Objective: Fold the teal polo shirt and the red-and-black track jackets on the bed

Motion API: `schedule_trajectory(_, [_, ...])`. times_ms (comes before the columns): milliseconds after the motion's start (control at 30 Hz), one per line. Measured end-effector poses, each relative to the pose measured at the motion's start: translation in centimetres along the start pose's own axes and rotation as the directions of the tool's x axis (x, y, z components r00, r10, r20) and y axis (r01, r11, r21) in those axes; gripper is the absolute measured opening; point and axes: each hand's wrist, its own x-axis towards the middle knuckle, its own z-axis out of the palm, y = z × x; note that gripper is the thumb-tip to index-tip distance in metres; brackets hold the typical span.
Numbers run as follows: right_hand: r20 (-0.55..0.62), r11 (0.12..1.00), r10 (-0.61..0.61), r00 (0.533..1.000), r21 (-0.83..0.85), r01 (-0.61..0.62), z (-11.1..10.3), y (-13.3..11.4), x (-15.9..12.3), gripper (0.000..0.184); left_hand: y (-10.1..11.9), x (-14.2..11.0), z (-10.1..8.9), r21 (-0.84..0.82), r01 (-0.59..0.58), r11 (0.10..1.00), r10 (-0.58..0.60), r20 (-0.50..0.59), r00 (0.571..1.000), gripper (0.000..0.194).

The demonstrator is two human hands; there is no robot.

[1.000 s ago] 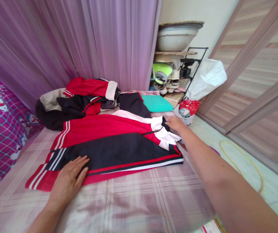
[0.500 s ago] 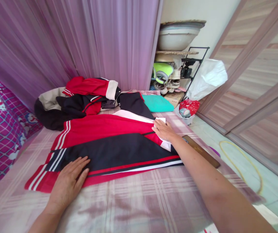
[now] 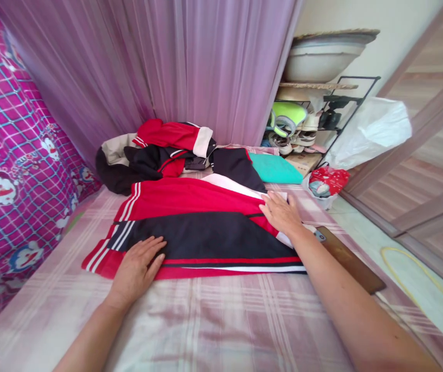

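A red, black and white jacket (image 3: 206, 235) lies flat on the plaid bedsheet (image 3: 214, 325), one dark sleeve laid across its body. Near the striped cuff and hem, my left hand (image 3: 138, 266) rests flat with its fingers stretched out. At the collar end, my right hand (image 3: 281, 212) presses palm down on the white part, fingers extended, hiding much of the collar. Beyond the jacket sits a heap of red and black clothing (image 3: 167, 135), with a dark folded garment (image 3: 235, 164) and a teal folded cloth (image 3: 275, 168) to its right.
A brown tablet-like slab (image 3: 349, 258) lies by my right forearm, with a phone corner (image 3: 319, 235) beside it. Past the bed's edge are a shoe rack (image 3: 339, 139), a red bag (image 3: 328, 181) and a yellow hose (image 3: 411, 289). Purple curtains (image 3: 206, 67) hang behind.
My right hand has let go of the collar edge and come to lie flat on the folded-in collar end. The view has turned left. My left hand stays on the sleeve.
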Motion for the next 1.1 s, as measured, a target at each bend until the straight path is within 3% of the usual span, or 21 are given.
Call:
schedule_trajectory(100, [0.006,1.000,-0.030,1.000,-0.002,0.030,0.0,-0.7,-0.7,0.050,0.5,0.0,-0.3,-0.012,0.041,0.999,-0.040,0.034,0.999,0.051])
schedule_trajectory(200, [-0.145,0.998,-0.027,0.989,0.055,0.035,-1.3,-2.3,-0.9,0.051,1.0,-0.1,-0.4,-0.013,0.070,0.997,-0.069,0.065,0.996,0.047])
schedule_trajectory(333, [-0.250,0.954,-0.207,0.946,0.164,0.252,-2.6,-6.5,-2.5,0.051,1.4,-0.2,-0.6,-0.010,0.091,0.996,-0.090,0.075,0.993,0.043])
schedule_trajectory(433, [-0.144,0.908,-0.351,0.925,0.188,0.374,-1.6,-9.1,-4.3,0.050,1.5,-0.2,-0.7,-0.024,0.102,0.994,-0.100,0.085,0.991,0.042])
schedule_trajectory(567, [0.023,0.923,-0.344,0.939,0.191,0.334,0.5,-10.0,-5.2,0.051,1.4,-0.1,-0.7,-0.053,0.106,0.993,-0.101,0.090,0.991,0.041])
schedule_trajectory(767, [0.035,0.933,-0.312,0.950,0.201,0.299,0.8,-9.7,-4.9,0.051,1.4,-0.4,-0.6,-0.076,0.071,0.995,-0.070,0.022,0.997,0.041])
schedule_trajectory(933, [0.066,0.935,-0.318,0.946,0.184,0.302,0.4,-9.9,-4.9,0.053,1.5,0.4,-1.8,-0.028,0.026,0.999,-0.028,-0.061,0.998,0.044])
schedule_trajectory(1100, [0.093,0.935,-0.321,0.942,0.185,0.301,-0.2,-10.0,-4.9,0.053,-0.9,2.4,-3.0,0.139,0.144,0.980,-0.145,-0.004,0.989,0.050])
